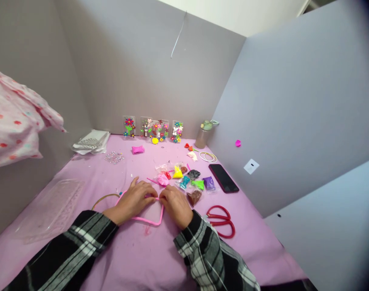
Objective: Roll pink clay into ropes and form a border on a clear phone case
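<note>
A thin pink clay-like strip point(146, 220) forms an angular outline in front of me; my hands cover part of it. Its far edge is pinched between the fingertips of my left hand point(136, 200). Close beside, my right hand point(176, 205) has thumb and fingers closed on the same strip near its right corner. Whether a clear sheet lies inside the outline, I cannot tell. Just beyond my fingers are small bags of coloured clay, among them a pink one point(163, 178), a yellow one point(177, 172) and a brown one point(194, 197).
Red-handled scissors point(222, 222) and a black phone point(223, 178) lie to the right. A bottle point(203, 135) and bangles point(208, 157) are farther back. Decorated clear panels point(129, 127) lean on the back wall. A clear plastic sheet point(51, 206) lies left, with papers point(92, 141) behind.
</note>
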`<state>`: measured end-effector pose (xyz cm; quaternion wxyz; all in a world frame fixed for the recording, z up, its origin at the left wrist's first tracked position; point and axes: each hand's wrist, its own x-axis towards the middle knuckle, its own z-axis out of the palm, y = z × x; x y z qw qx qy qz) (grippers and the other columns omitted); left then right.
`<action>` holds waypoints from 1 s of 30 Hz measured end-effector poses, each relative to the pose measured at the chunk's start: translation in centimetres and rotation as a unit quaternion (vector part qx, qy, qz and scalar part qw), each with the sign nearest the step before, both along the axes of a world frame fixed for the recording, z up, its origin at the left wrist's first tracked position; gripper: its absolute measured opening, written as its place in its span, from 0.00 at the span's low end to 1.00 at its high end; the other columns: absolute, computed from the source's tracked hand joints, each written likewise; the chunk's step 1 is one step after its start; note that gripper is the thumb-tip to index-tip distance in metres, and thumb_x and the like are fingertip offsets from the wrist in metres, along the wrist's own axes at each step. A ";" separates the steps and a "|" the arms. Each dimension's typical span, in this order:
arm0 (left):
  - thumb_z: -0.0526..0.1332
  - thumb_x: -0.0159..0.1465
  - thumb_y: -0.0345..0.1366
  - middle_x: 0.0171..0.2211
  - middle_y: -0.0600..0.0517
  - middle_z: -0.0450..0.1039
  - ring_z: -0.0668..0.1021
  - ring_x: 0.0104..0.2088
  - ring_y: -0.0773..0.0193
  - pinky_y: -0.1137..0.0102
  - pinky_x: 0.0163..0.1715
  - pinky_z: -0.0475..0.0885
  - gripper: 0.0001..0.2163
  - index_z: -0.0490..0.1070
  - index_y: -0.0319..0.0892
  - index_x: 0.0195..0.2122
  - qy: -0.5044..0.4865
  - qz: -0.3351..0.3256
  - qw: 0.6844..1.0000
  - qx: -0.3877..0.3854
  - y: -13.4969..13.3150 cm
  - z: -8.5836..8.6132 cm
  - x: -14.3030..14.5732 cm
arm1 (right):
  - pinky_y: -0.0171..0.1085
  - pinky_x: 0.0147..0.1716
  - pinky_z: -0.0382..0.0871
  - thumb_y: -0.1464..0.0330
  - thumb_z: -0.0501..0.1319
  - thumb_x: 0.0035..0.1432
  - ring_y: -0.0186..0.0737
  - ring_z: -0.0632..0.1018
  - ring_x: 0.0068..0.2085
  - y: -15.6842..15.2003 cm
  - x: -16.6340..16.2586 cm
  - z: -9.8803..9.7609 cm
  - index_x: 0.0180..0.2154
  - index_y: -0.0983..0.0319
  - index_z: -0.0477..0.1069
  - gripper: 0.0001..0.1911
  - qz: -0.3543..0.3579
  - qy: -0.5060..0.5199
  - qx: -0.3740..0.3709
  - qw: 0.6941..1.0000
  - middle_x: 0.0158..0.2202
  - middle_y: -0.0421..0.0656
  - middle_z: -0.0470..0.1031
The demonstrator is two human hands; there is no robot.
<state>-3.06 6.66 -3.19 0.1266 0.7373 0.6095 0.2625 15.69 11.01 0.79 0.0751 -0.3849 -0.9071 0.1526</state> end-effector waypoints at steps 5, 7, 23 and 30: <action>0.63 0.66 0.37 0.36 0.55 0.81 0.78 0.45 0.58 0.42 0.68 0.43 0.05 0.77 0.48 0.33 0.002 -0.004 1.000 0.005 -0.1 -0.1 0.3 | 0.35 0.43 0.66 0.70 0.59 0.69 0.40 0.77 0.46 -0.2 0.1 0.2 0.41 0.62 0.79 0.09 0.002 0.002 -0.004 1.000 0.44 0.45 0.78; 0.64 0.66 0.37 0.37 0.55 0.81 0.78 0.46 0.57 0.41 0.69 0.42 0.03 0.77 0.49 0.35 0.003 -0.002 1.000 0.007 -0.1 0.1 0.4 | 0.35 0.44 0.66 0.70 0.60 0.69 0.40 0.77 0.46 -0.2 0.2 0.1 0.42 0.61 0.79 0.08 -0.003 0.008 -0.004 1.000 0.44 0.45 0.78; 0.64 0.67 0.38 0.40 0.54 0.81 0.79 0.47 0.57 0.43 0.69 0.42 0.04 0.78 0.49 0.39 0.011 -0.019 1.000 -0.011 -0.2 0.6 1.1 | 0.37 0.40 0.64 0.66 0.64 0.67 0.41 0.78 0.45 -0.5 1.0 0.2 0.38 0.60 0.77 0.06 -0.054 0.013 0.006 0.998 0.41 0.43 0.80; 0.62 0.68 0.37 0.42 0.54 0.82 0.79 0.48 0.58 0.49 0.69 0.46 0.05 0.78 0.48 0.41 0.020 -0.029 0.998 -0.047 0.2 1.0 1.3 | 0.38 0.38 0.65 0.68 0.56 0.72 0.42 0.80 0.46 -1.9 1.8 0.5 0.39 0.60 0.77 0.11 -0.097 -0.005 0.034 0.995 0.42 0.43 0.80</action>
